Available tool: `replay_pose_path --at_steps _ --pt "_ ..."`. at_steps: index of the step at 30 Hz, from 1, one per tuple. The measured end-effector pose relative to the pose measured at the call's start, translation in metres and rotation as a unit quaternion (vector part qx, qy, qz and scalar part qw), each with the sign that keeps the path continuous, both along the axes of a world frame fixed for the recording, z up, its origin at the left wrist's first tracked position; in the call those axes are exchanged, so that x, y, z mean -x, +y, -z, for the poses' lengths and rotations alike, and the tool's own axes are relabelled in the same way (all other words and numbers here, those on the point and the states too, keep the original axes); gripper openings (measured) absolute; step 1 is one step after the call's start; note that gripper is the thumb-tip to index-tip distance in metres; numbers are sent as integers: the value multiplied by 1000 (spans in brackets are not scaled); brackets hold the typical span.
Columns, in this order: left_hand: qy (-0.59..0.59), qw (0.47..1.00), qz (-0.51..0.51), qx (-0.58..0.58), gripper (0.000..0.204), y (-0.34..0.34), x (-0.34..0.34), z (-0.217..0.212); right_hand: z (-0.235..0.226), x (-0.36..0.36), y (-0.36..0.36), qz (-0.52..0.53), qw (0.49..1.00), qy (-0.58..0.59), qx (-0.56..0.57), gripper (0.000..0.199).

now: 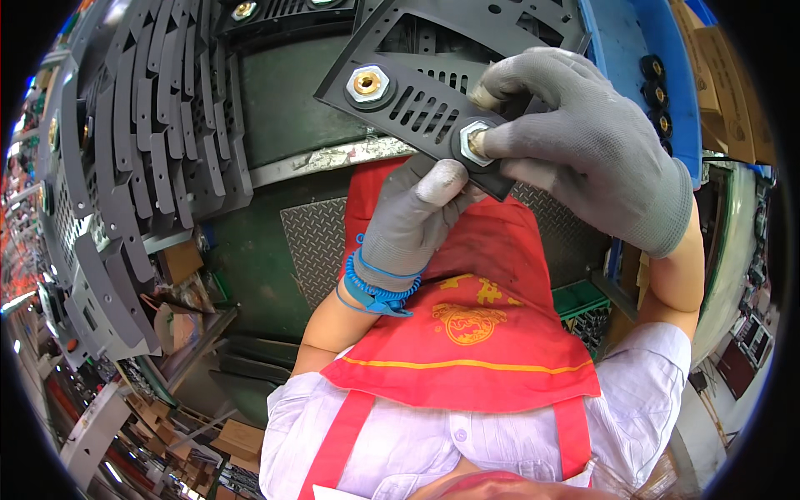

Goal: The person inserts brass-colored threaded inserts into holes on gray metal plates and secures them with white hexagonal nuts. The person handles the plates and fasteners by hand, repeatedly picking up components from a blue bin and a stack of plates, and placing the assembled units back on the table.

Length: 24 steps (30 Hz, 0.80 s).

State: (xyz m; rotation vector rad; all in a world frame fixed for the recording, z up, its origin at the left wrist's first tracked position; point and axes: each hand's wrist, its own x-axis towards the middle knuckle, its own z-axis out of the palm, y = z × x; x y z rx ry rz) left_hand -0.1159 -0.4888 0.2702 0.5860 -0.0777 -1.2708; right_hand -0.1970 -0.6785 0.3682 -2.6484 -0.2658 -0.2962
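A black slotted metal panel (408, 125) is tilted over the near edge of the bench, in front of my red apron. My gloved left hand (400, 221) grips its lower edge, thumb on top and fingers curled underneath. At the panel's left end sits a silver hex nut with a brass centre (367, 84) on a black washer. A second silver hex nut (473, 142) sits near the right end. My gloved right hand (604, 142) has thumb and fingers closed around that second nut, partly covering it.
Many dark metal brackets (158, 108) stand in a row on the left. Beyond the panel lies another black perforated part (533, 17). A blue bin (687, 92) with several black round pieces (654, 68) is on the right, next to cardboard (725, 83). The green bench (292, 92) has a worn metal edge.
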Motion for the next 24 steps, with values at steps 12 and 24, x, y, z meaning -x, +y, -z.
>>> replay_pose_path --at_steps 12,24 --pt "-53 998 13 12 64 6 -1 -2 -8 -3 4 11 999 -34 38 33" --pt "-62 997 41 -24 62 7 -1 -3 -26 -10 11 96 988 69 -101 23"
